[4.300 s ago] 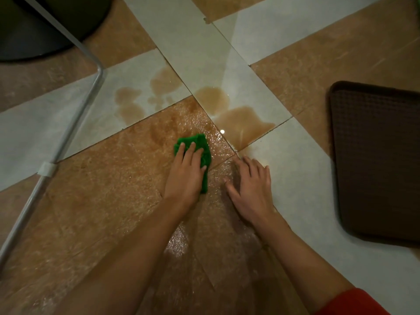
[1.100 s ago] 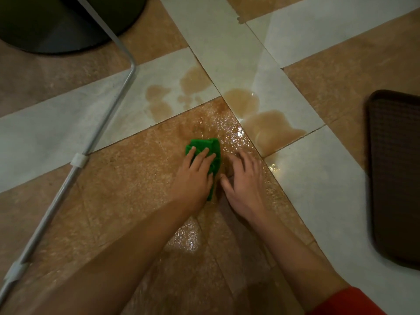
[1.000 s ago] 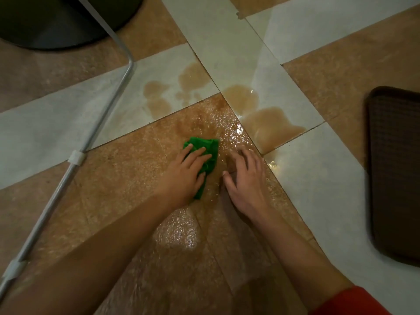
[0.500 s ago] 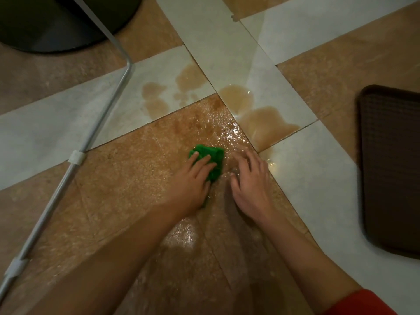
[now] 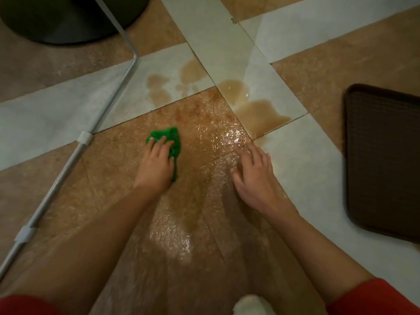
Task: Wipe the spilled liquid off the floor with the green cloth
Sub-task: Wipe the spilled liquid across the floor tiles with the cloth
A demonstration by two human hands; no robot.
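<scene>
Pressing the green cloth (image 5: 167, 135) flat-fingered onto the brown floor tile (image 5: 109, 178), the left grip (image 5: 156, 165) should sweep to the spilled liquid (image 5: 261, 114) at its far corner while the released right grip (image 5: 254, 178) braces.

Your green cloth (image 5: 167, 137) on tan-and-pale-grey tiled floor (image 5: 306, 155); amber spilled liquid (image 5: 259, 112); dark brown gridded mat (image 5: 384, 160); red sleeves (image 5: 372, 298).

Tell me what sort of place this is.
Most likely a room in a home, maybe a kitchen or dining area: glossy tan and pale floor tiles, a brown mat at the right, and a grey metal tube frame beside a dark round base.
</scene>
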